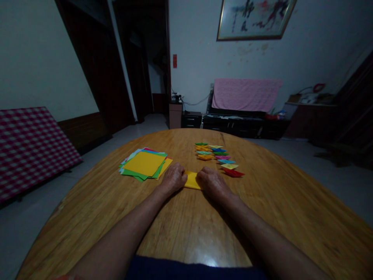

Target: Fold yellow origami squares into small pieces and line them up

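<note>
A folded yellow sheet of paper [192,180] lies on the wooden table between my two hands. My left hand [175,177] is closed on its left end, fingers curled inward. At the opposite end my right hand [212,182] grips the paper the same way, knuckles up. The fingertips of both hands are partly hidden. To the left of my left hand rests a loose stack of coloured square papers [144,163], yellow on top with green, blue and red edges showing. Beyond my right hand stand two rows of small folded paper boats [223,157] in several colours, a red boat [233,173] nearest.
The round wooden table [186,233] fills the foreground. Past its far edge stand a low black cabinet [233,126] and a screen under a pink cloth [246,94]. A red-and-white checked cloth [35,147] covers something at the left. A framed picture [256,19] hangs on the wall.
</note>
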`<state>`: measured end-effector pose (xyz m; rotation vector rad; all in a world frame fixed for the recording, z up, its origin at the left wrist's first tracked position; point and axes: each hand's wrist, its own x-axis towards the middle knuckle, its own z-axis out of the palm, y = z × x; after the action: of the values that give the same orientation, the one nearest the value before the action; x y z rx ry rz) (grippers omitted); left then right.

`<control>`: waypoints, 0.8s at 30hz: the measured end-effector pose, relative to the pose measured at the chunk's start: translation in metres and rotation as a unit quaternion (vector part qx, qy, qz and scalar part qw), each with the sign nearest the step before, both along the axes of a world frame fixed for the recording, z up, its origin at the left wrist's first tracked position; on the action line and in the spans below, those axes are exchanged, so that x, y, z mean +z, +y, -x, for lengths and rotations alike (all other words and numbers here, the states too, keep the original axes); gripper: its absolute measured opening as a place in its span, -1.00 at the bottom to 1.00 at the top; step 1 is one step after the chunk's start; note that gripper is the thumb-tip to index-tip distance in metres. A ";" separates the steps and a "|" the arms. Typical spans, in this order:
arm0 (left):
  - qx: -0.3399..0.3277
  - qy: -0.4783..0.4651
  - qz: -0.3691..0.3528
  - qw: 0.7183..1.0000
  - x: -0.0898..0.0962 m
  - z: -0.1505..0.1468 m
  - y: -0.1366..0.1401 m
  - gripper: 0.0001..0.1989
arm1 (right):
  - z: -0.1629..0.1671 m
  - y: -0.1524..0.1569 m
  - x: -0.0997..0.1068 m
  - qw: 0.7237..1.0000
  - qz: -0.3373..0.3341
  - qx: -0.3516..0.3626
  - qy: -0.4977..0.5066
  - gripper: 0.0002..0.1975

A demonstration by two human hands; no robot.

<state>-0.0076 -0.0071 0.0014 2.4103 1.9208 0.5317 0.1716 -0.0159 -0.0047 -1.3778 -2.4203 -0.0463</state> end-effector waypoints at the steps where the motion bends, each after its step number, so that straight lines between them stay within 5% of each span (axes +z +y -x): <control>1: 0.000 0.000 0.001 1.000 0.000 0.000 0.000 -0.80 | -0.001 0.001 -0.002 1.000 0.008 0.005 0.018 -0.79; 10: -0.003 -0.011 0.003 1.000 -0.007 0.004 0.001 -0.76 | -0.005 -0.002 -0.014 0.995 -0.013 0.028 0.090 -0.79; 16: -0.043 -0.064 -0.041 0.996 -0.015 0.008 0.002 -0.56 | 0.000 -0.008 -0.014 0.997 -0.036 0.006 0.072 -0.81; 20: -0.074 -0.011 -0.061 0.995 -0.010 0.007 -0.002 -0.79 | 0.004 -0.012 -0.012 0.997 -0.035 -0.012 0.064 -0.82; 24: -0.102 0.067 -0.029 0.992 0.001 0.002 -0.006 -0.71 | 0.006 -0.016 -0.009 0.998 -0.036 -0.026 0.053 -0.82</control>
<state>-0.0097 -0.0133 0.0020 2.7028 1.6959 0.4315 0.1657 -0.0318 -0.0136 -1.3767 -2.2735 -0.0700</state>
